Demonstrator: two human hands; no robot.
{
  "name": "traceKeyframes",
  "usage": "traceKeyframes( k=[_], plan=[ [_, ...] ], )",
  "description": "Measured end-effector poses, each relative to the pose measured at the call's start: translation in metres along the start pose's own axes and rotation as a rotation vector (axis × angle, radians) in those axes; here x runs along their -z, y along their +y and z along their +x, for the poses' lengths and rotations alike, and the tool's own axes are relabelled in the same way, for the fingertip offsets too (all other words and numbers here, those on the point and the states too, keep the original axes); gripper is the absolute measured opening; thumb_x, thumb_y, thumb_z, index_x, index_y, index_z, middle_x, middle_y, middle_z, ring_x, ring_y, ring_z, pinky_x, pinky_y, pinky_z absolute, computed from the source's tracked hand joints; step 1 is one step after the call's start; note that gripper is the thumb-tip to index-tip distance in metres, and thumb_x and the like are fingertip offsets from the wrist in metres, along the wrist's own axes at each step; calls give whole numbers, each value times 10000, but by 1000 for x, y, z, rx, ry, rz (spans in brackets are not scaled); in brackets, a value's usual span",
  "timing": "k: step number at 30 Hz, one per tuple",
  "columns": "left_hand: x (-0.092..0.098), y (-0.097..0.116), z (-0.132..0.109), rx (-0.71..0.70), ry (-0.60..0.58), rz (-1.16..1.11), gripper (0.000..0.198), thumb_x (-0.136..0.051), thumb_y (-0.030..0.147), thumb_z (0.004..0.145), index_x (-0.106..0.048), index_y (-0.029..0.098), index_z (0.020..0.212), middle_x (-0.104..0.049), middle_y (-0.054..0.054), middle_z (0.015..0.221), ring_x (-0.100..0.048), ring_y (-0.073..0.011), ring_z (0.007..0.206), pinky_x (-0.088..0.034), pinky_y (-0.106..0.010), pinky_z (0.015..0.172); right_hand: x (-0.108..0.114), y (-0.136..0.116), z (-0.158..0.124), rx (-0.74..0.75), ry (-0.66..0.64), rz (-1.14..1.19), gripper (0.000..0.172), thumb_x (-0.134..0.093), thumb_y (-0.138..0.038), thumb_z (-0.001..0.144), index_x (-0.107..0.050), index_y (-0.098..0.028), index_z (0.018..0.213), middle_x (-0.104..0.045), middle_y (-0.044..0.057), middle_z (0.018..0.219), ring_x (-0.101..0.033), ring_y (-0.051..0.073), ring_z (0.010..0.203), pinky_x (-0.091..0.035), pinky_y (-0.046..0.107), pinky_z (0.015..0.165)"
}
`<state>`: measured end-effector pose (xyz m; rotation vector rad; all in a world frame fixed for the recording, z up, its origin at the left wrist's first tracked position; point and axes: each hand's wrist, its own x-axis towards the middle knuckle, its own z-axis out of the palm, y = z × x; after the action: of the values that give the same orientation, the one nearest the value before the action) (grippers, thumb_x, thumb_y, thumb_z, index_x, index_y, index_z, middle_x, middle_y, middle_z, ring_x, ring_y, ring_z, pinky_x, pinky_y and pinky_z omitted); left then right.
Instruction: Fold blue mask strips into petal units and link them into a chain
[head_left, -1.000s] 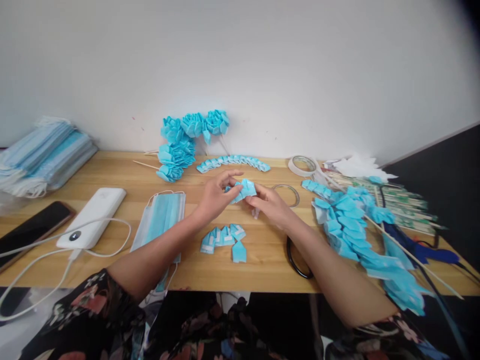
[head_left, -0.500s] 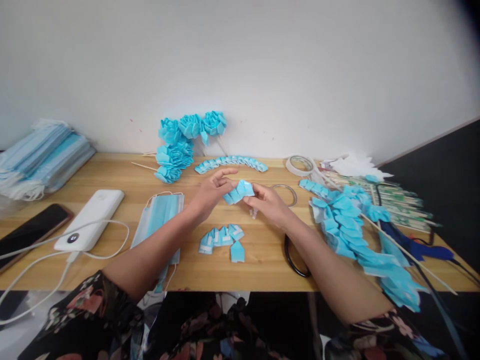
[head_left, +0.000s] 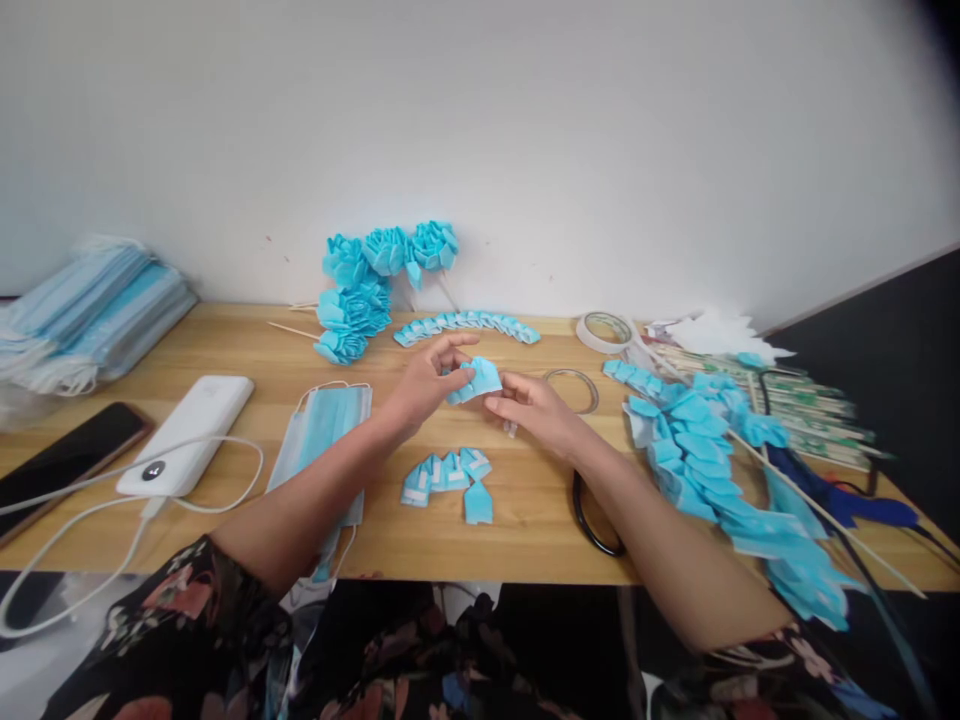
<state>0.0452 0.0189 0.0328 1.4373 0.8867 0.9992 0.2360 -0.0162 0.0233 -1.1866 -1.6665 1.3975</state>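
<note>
My left hand (head_left: 431, 382) pinches a small strip of folded light-blue mask-fabric petals (head_left: 484, 378) between thumb and fingers, above the middle of the table. My right hand (head_left: 536, 405) is at the strip's right edge, thumb and fingertips close together; whether they touch it I cannot tell. A small whitish scrap (head_left: 511, 428) shows just under my right fingers. Below my hands lie several joined blue petals with white tape patches (head_left: 435, 475) and a single blue petal (head_left: 478, 503).
Blue fabric flowers on sticks (head_left: 352, 305) and a curved petal row (head_left: 465, 320) lie by the wall. Tape rolls (head_left: 604, 332), a blue petal heap (head_left: 694, 450) and a blue-handled tool (head_left: 862, 505) are right. Masks (head_left: 97, 310), a power bank (head_left: 187, 435) and a phone (head_left: 71, 460) are left.
The right fingers have slipped back from the face of the petal strip to its edge. The left hand still holds the strip. The whole view has shifted slightly.
</note>
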Motion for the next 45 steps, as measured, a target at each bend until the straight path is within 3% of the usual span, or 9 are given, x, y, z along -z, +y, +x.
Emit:
traceKeyframes(
  k=[8, 13, 18, 25, 28, 31, 36, 41, 45],
  plan=[
    [60, 5, 16, -36, -226, 742, 495, -575, 260, 758, -598, 130, 1235, -588, 11, 700, -509, -117, 638, -380, -217, 604, 3, 3, 0, 11, 34, -125, 284, -579, -385, 831, -657, -199, 1030, -622, 8, 771, -536, 103, 558, -448, 238, 494],
    [74, -8, 19, 6, -345, 947, 498, -561, 239, 733, -625, 166, 1221, -643, 0, 729, -555, -139, 658, -374, -216, 623, 0, -6, -5, 69, -73, -379, 203, -601, -306, 810, -701, -199, 950, -689, 17, 823, -592, 120, 675, -442, 244, 612],
    [67, -17, 19, -76, -186, 942, 422, -587, 188, 702, -695, 195, 1110, -710, -40, 847, -617, -189, 762, -418, -242, 711, -2, -5, -6, 100, -152, -485, 158, -604, -270, 812, -711, -235, 921, -723, 5, 843, -639, 145, 735, -448, 259, 668],
    [45, -7, 17, -205, 27, 804, 307, -570, 140, 742, -721, 164, 1007, -714, -92, 1051, -628, -224, 941, -448, -317, 887, -12, -2, -5, 253, -221, -721, 83, -626, -214, 790, -686, -238, 843, -679, -7, 793, -580, 140, 715, -351, 251, 630],
    [34, -3, 14, -230, 42, 698, 269, -555, 143, 771, -725, 162, 979, -722, -79, 1009, -637, -199, 890, -468, -304, 845, -15, -3, -5, 332, -256, -811, 113, -581, -137, 788, -659, -220, 792, -668, 7, 818, -582, 152, 796, -338, 252, 651],
    [22, -1, 9, -207, 27, 549, 229, -549, 170, 798, -725, 145, 942, -728, -83, 979, -647, -193, 896, -478, -290, 816, -12, -4, -6, 271, -258, -783, 120, -570, -120, 766, -647, -212, 759, -664, -9, 764, -572, 133, 722, -342, 246, 630],
    [8, 1, 1, -108, -72, 327, 223, -592, 269, 805, -719, 146, 941, -732, -77, 928, -645, -185, 850, -482, -285, 769, 1, -6, -6, 76, -149, -444, 52, -601, -235, 779, -637, -202, 798, -664, -15, 710, -577, 116, 624, -402, 237, 587],
    [4, 5, -3, -43, -139, 286, 352, -518, 436, 866, -718, 146, 861, -698, -59, 805, -597, -158, 732, -457, -262, 684, 8, 1, 0, 116, 90, -101, 177, -631, -341, 796, -594, -196, 891, -660, 0, 750, -581, 116, 595, -447, 245, 561],
    [1, 7, -5, -28, -192, 288, 431, -494, 505, 874, -695, 142, 756, -641, -43, 694, -550, -142, 657, -424, -250, 620, 9, 6, 6, 148, 254, -50, 236, -653, -363, 784, -591, -205, 948, -681, 7, 810, -619, 134, 677, -458, 242, 590]
  ],
)
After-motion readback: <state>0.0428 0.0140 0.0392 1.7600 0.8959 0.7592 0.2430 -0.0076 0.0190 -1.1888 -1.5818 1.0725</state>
